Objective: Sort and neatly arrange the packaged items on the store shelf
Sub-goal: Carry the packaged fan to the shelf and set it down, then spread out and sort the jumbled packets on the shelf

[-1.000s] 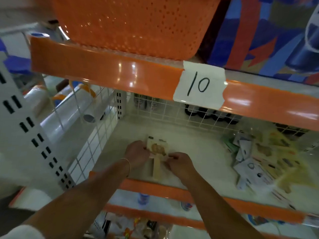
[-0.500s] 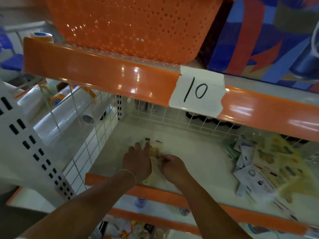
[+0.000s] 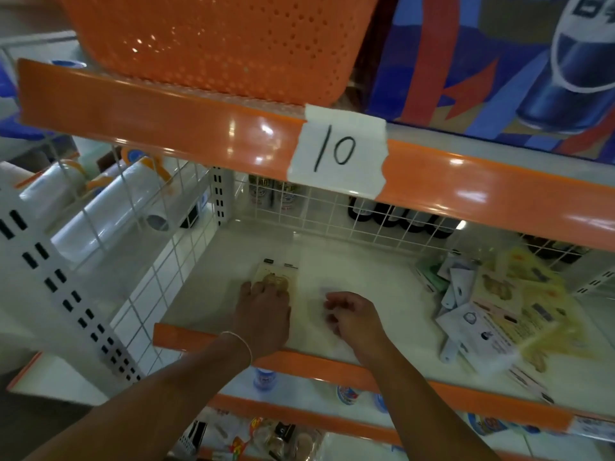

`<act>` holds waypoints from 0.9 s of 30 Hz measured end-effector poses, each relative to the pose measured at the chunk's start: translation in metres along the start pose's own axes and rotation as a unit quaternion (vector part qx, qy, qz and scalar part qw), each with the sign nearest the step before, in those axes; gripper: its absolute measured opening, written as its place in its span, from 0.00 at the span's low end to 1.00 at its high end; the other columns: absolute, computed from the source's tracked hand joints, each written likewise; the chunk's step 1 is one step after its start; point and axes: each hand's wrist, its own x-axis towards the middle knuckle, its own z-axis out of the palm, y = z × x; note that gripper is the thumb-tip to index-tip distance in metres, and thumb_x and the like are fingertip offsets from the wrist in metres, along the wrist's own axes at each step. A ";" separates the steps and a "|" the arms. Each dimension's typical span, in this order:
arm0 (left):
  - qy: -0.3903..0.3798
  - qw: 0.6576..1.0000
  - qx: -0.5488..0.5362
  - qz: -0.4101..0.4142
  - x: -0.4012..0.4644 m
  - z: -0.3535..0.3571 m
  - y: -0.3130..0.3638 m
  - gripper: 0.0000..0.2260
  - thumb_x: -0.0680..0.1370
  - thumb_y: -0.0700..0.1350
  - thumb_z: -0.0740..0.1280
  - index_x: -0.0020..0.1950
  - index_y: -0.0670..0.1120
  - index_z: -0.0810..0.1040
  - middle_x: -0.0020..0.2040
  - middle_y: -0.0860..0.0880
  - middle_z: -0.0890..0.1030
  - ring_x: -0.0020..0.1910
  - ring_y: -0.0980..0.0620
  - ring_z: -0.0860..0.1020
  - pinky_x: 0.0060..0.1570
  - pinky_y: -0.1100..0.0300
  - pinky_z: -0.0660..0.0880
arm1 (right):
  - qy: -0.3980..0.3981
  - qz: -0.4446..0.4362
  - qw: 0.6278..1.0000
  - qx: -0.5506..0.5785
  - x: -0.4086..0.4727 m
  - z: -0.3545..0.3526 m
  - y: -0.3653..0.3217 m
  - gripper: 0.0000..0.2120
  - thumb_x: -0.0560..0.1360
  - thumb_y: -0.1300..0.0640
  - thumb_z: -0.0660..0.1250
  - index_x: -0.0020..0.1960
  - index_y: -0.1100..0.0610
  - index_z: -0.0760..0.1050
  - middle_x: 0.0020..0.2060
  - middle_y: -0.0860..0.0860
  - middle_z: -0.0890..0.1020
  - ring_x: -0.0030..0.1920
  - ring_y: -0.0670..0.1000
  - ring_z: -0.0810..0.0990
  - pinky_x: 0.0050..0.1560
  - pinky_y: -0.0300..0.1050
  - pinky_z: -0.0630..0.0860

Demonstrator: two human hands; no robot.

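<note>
My left hand (image 3: 263, 314) lies flat, fingers straight, pressing a cream packaged item (image 3: 278, 272) onto the white shelf (image 3: 366, 277) near its left wire divider (image 3: 159, 277). My right hand (image 3: 352, 316) hovers just beside it, fingers loosely curled, its grip holding nothing. A loose pile of packaged items (image 3: 499, 307) sprawls well apart at the shelf's right end. Above, a taped label (image 3: 337, 151) reads "10" beneath an orange basket (image 3: 216, 38).

Shelf (image 3: 332, 257): cream-white, orange front lip. Package (image 3: 278, 272) under left hand (image 3: 263, 314): pale cream, tan motif, black tabs. Pile (image 3: 499, 301) right of right hand (image 3: 352, 316): yellow, white, green. Basket (image 3: 216, 41) above: orange, perforated. Label (image 3: 337, 151): white, black "10".
</note>
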 end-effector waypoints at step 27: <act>0.038 0.969 -0.210 0.126 0.037 0.012 0.292 0.24 0.76 0.54 0.52 0.66 0.44 0.73 0.66 0.41 0.73 0.64 0.41 0.71 0.59 0.47 0.72 | 0.257 -0.144 0.908 -0.297 0.007 -0.284 0.052 0.17 0.71 0.59 0.69 0.59 0.56 0.77 0.56 0.57 0.77 0.48 0.57 0.78 0.47 0.46 0.76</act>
